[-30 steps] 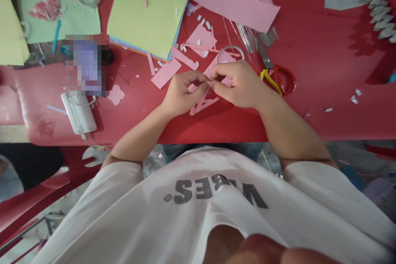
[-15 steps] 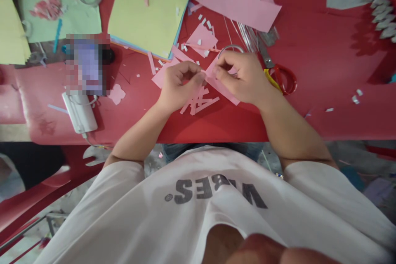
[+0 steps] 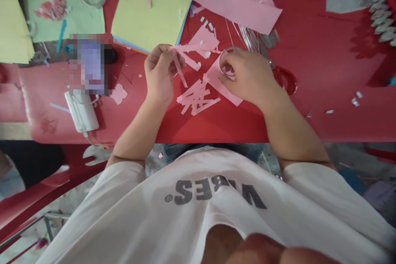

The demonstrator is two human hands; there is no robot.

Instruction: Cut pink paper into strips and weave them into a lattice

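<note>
The left hand is up off the red table, thumb and fingertips pinched firmly on a thin pink strip that runs out toward 3 o'clock. A narrower strip dangles at about 4 o'clock from that grip, and I can't tell whether it's pinched too.

Over to the right hand, curled and closed down, fingers hooked over a clear tape roll. The roll sits on a pink sheet, right at the hand's 9 o'clock side, and how firmly it's held is hidden behind the fingers.

Between the hands, at 6 o'clock from the pinch, lies a loose pile of pink strips, with the table's front edge not far below it. Room to move? Plenty of bare red table at 3 o'clock past the red scissor handles, which sit just beside the right hand. At 12 o'clock it's tighter, with a yellow card stack and a long pink band lying close.
</note>
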